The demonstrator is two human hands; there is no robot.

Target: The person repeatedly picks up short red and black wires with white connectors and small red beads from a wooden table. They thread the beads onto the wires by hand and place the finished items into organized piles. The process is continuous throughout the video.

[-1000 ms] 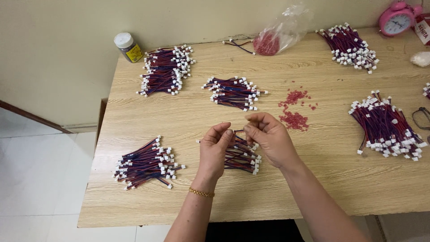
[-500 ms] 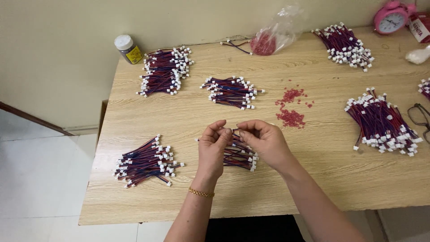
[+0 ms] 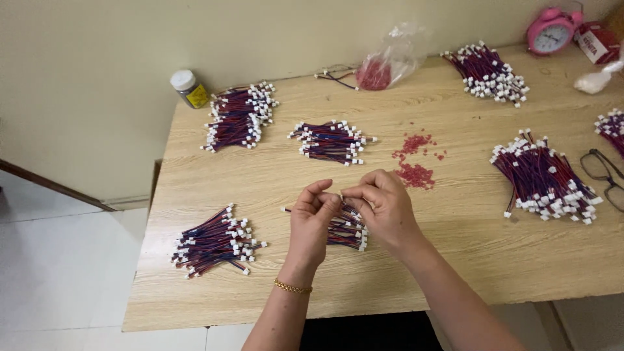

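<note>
My left hand (image 3: 311, 221) and my right hand (image 3: 385, 209) meet fingertip to fingertip over the middle of the wooden table (image 3: 273, 175). Between the pinched fingers is a small white connector on a thin wire (image 3: 340, 194); it is mostly hidden. Directly under my hands lies a small bundle of red and blue wires with white connectors (image 3: 346, 229). A gold bracelet (image 3: 292, 286) circles my left wrist.
More wire bundles lie at the front left (image 3: 213, 241), back left (image 3: 238, 115), centre back (image 3: 330, 140), back right (image 3: 487, 73) and right (image 3: 545, 177). Small red pieces (image 3: 416, 174) are scattered nearby. A plastic bag (image 3: 389, 62), small jar (image 3: 188, 88), pink alarm clock (image 3: 551, 31) and glasses (image 3: 604, 175) stand around.
My hands stay pinched together over the small bundle, with only slight finger shifts. The view has drifted a little.
</note>
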